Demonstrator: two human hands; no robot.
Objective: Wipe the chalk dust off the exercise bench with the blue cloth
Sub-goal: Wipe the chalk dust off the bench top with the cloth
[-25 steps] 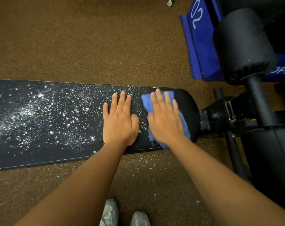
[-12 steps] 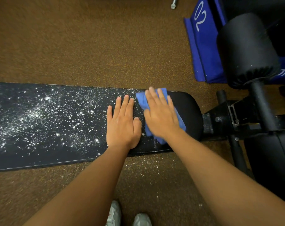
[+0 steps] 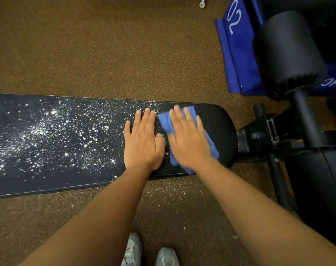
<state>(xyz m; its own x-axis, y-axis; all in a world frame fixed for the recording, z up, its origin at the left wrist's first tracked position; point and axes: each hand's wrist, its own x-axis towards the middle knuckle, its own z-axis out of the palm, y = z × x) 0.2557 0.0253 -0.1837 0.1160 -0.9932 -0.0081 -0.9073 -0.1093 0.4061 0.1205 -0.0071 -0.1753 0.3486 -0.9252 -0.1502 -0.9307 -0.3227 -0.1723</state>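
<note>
A long black exercise bench pad (image 3: 48, 175) runs left to right, speckled with white chalk dust (image 3: 38, 135) over its left and middle. Its rounded right end looks dark and free of specks. My right hand (image 3: 188, 139) lies flat on the blue cloth (image 3: 211, 146), pressing it onto the pad near the right end; the cloth shows around the fingers and beside the wrist. My left hand (image 3: 142, 143) rests flat on the pad just left of the cloth, fingers together, holding nothing.
Brown speckled gym floor (image 3: 105, 54) surrounds the bench, with chalk specks fallen in front. A black roller pad (image 3: 286, 54) and black metal frame (image 3: 269, 135) stand at the right. A blue mat marked 02 (image 3: 238, 45) lies behind. My white shoes (image 3: 149, 254) are below.
My right hand has slid the blue cloth a little leftward, closer to my left hand. The left hand stays planted on the pad.
</note>
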